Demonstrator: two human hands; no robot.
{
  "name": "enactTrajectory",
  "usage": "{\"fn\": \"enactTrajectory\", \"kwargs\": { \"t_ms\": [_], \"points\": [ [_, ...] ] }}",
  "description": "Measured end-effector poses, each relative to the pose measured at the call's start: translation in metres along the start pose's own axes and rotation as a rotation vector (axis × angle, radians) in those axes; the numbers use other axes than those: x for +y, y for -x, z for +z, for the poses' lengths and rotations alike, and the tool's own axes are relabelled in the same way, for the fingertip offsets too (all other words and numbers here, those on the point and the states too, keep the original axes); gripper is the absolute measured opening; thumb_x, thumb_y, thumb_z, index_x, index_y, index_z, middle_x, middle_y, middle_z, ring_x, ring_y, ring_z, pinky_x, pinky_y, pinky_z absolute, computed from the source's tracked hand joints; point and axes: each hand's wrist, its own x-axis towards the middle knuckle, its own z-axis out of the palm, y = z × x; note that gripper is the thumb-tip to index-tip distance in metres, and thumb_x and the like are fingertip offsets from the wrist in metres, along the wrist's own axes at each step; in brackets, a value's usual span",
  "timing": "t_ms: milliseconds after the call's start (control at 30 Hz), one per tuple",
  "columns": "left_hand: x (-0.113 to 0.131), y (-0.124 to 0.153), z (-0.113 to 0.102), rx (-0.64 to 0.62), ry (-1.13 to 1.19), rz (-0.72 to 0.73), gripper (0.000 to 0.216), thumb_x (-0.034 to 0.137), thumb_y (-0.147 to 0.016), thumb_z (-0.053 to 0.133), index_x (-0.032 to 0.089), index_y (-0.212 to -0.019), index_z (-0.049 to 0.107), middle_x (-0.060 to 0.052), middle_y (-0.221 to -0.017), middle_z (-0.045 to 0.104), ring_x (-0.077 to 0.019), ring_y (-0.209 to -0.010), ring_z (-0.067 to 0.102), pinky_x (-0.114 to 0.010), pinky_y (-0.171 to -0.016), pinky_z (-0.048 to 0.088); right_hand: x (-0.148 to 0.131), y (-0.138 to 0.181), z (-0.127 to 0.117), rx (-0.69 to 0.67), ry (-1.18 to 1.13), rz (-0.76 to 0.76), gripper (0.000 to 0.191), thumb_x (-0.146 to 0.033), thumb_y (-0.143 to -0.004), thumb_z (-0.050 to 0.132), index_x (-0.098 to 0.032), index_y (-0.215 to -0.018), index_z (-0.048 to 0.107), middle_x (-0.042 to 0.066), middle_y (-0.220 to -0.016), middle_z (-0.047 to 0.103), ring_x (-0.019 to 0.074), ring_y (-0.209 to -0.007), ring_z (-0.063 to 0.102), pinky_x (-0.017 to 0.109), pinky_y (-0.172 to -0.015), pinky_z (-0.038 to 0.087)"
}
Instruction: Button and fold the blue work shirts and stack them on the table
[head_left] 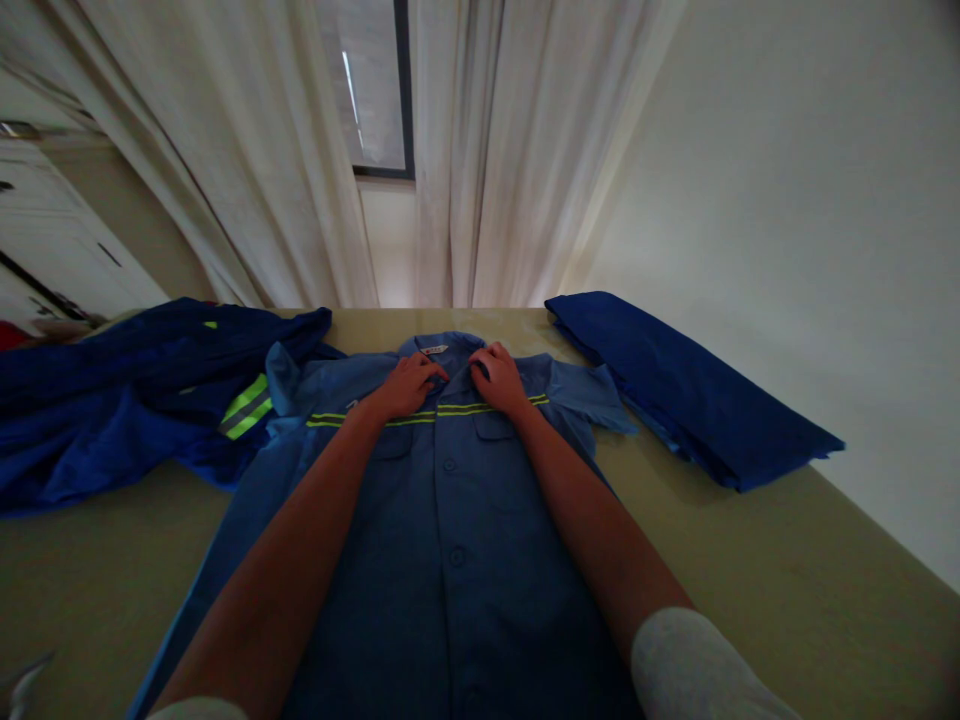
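A blue short-sleeved work shirt (495, 560) lies face up on the table, its collar at the far end and its buttoned front toward me. Two thin yellow stripes cross the chest above the pocket flaps. My left hand (409, 386) is closed on the left side of the collar, fingers curled at its edge. On the opposite side, my right hand (498, 378) pinches the collar near the neck opening. A white label (433, 350) shows inside the neck between them. The fingertips are partly hidden by cloth.
Dark blue garments with a reflective yellow-green band (246, 408) lie heaped on the left of the table (810, 590). A folded dark blue garment (690, 390) lies at the right, near the white wall. Pale curtains (517, 150) hang behind the far edge.
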Motion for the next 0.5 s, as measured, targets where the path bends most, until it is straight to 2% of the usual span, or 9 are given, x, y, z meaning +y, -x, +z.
{"fn": "enactTrajectory", "kwargs": {
  "t_ms": [100, 267, 367, 500],
  "points": [
    [0.001, -0.001, 0.0, 0.07, -0.035, -0.038, 0.027, 0.023, -0.098, 0.053, 0.025, -0.121, 0.069, -0.009, -0.138, 0.067, -0.0288, -0.127, 0.06, -0.049, -0.115, 0.044, -0.001, 0.001, -0.002, 0.053, -0.036, 0.001, 0.027, -0.026, -0.105, 0.046, -0.021, -0.115, 0.07, 0.01, -0.111, 0.063, 0.0247, -0.109, 0.057, 0.035, -0.104, 0.044],
    [0.005, -0.002, 0.001, 0.083, 0.066, -0.058, 0.031, 0.032, -0.109, 0.037, 0.021, -0.125, 0.062, -0.01, -0.117, 0.073, -0.026, -0.105, 0.068, -0.04, -0.098, 0.053, 0.0, 0.0, -0.002, 0.043, -0.048, -0.024, 0.029, -0.028, -0.109, 0.041, -0.02, -0.118, 0.068, 0.01, -0.112, 0.067, 0.0253, -0.109, 0.059, 0.035, -0.103, 0.042],
    [0.007, 0.0, 0.003, 0.11, -0.03, -0.048, 0.034, 0.036, -0.11, 0.036, 0.02, -0.118, 0.065, -0.012, -0.118, 0.069, -0.0275, -0.111, 0.064, -0.043, -0.105, 0.049, 0.0, 0.0, 0.0, 0.036, -0.045, -0.024, 0.03, -0.027, -0.11, 0.041, -0.021, -0.119, 0.068, 0.01, -0.114, 0.069, 0.025, -0.11, 0.06, 0.034, -0.103, 0.042],
    [0.015, 0.004, 0.006, 0.169, -0.205, -0.092, 0.03, 0.041, -0.108, 0.046, 0.02, -0.117, 0.067, -0.017, -0.132, 0.061, -0.0326, -0.124, 0.056, -0.048, -0.11, 0.045, 0.0, 0.0, 0.0, 0.021, -0.021, 0.0, 0.03, -0.028, -0.111, 0.04, -0.022, -0.119, 0.068, 0.009, -0.115, 0.069, 0.0244, -0.111, 0.06, 0.034, -0.103, 0.042]
  ]
}}
